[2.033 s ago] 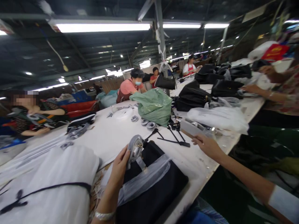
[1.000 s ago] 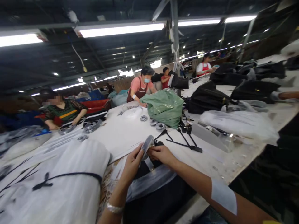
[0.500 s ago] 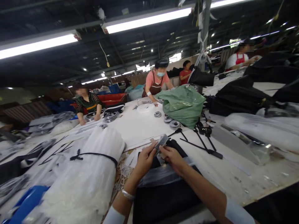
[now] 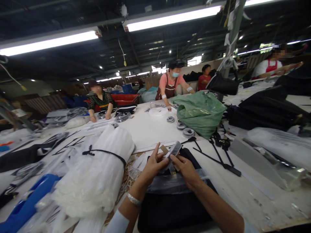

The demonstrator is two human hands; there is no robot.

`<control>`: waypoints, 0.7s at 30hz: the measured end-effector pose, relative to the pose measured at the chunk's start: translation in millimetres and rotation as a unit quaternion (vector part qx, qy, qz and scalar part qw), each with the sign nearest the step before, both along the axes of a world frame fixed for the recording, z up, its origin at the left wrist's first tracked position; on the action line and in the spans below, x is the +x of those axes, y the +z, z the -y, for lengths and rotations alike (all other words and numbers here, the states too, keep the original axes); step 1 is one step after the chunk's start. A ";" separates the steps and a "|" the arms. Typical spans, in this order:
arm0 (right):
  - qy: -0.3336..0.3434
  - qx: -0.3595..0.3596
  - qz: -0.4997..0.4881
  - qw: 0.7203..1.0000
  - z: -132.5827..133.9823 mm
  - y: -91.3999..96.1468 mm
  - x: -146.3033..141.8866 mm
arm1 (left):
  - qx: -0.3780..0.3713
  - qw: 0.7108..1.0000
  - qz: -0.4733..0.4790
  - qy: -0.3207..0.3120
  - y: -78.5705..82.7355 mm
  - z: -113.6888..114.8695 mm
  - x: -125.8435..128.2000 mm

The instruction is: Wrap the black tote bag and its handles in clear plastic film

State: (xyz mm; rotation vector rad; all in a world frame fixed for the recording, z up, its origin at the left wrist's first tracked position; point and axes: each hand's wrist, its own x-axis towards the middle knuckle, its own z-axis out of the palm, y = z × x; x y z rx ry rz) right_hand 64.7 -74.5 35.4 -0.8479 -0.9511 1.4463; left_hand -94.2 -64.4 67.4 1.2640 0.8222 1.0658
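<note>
Both my hands meet over a black bag [image 4: 170,207] that lies on the white table [image 4: 145,129] in front of me, partly covered by clear plastic film [image 4: 167,186]. My left hand [image 4: 153,165] pinches a grey roll of tape [image 4: 173,151] with the thumb raised. My right hand [image 4: 186,168] grips the same roll from the right, fingers curled on it. A silver bracelet [image 4: 133,199] circles my left wrist.
A tied white bundle [image 4: 97,174] lies to my left, a green plastic sack [image 4: 201,111] and more tape rolls [image 4: 188,131] beyond. Black straps [image 4: 218,155] and black bags [image 4: 264,108] lie to the right. Other people work across the table.
My right hand came from the right side of the table to join the left on the tape roll. My view swung left, so the sack and bags shifted right.
</note>
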 end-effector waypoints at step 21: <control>0.039 -0.005 -0.042 0.998 8.5 -4.8 4.1 | 0.090 0.986 -0.089 0.109 -8.9 8.3 6.6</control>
